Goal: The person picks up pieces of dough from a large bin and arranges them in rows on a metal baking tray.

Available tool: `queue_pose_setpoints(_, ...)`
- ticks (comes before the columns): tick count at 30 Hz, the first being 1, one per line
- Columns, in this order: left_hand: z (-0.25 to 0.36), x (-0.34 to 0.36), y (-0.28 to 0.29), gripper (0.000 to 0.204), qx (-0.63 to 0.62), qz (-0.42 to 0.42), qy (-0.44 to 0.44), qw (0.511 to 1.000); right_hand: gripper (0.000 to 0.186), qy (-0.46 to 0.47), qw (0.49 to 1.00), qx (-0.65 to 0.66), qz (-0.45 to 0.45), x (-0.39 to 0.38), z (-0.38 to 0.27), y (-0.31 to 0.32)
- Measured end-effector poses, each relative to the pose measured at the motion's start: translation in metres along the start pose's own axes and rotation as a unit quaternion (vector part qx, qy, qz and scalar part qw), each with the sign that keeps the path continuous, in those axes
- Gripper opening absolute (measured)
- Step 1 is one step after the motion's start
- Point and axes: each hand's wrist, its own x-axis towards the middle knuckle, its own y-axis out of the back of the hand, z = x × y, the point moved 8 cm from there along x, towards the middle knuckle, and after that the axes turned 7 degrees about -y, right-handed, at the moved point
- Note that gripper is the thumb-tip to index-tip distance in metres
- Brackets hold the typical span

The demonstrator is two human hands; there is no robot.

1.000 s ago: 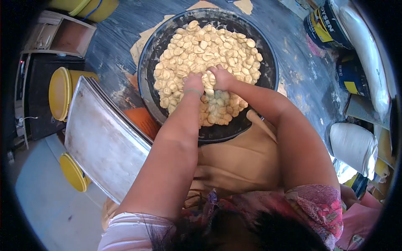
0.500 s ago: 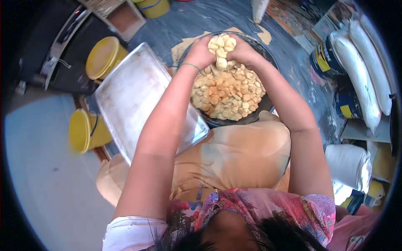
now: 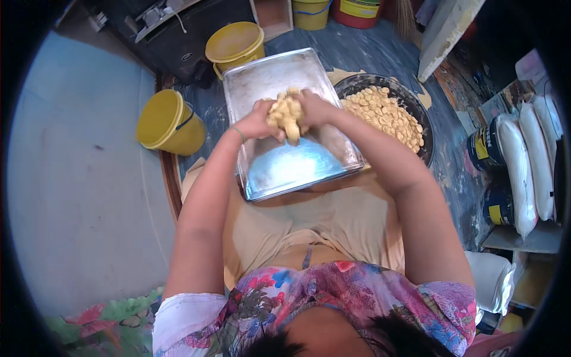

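Observation:
Between them, my left hand (image 3: 254, 122) and my right hand (image 3: 315, 110) hold a heaped clump of small, pale yellow dough-like pieces (image 3: 285, 114). Both hands are cupped around the clump from either side, above a shiny metal baking tray (image 3: 297, 163) lying tilted across my lap and the floor. One piece hangs low at the clump's near side, and fingers hide part of the rest. To the right of the tray stands a round black basin (image 3: 429, 138), with many more pieces (image 3: 386, 116) in it. My right forearm passes over the basin's near left side.
Yellow lidded buckets (image 3: 172, 122) stand left of the tray and behind it (image 3: 235, 44). A red bucket (image 3: 357, 13) is at the back. White filled bags (image 3: 517, 172) lie on dark buckets (image 3: 497, 202) at the right. A pale door edge (image 3: 449, 41) juts in at the back right.
Both hands have moved left from over the basin to above the tray, carrying the clump of dough-like pieces. The view has swung left, so the tray and basin appear further right.

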Motion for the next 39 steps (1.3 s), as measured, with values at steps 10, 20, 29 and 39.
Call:
queue_pose_setpoints(10,-0.068,0.007,0.036,0.047,-0.239,-0.027,0.076,0.968,0.088,0.01,0.981,-0.162,-0.108,0.037,-0.039,0.016)
queue_pose_setpoints(20,-0.152,0.048,0.067,0.062,-0.337,0.026,0.099,0.936,0.042,-0.061,0.987,0.147,-0.02,0.149,-0.02,-0.023)
queue_pose_setpoints(29,-0.187,0.064,0.089,0.034,-0.308,0.224,0.102,0.919,0.055,0.117,0.983,-0.11,0.092,0.175,-0.078,-0.026)
queue_pose_setpoints(39,-0.207,0.07,0.084,0.027,-0.434,0.305,0.134,0.837,0.038,0.084,0.964,-0.067,0.243,0.178,-0.07,-0.015)
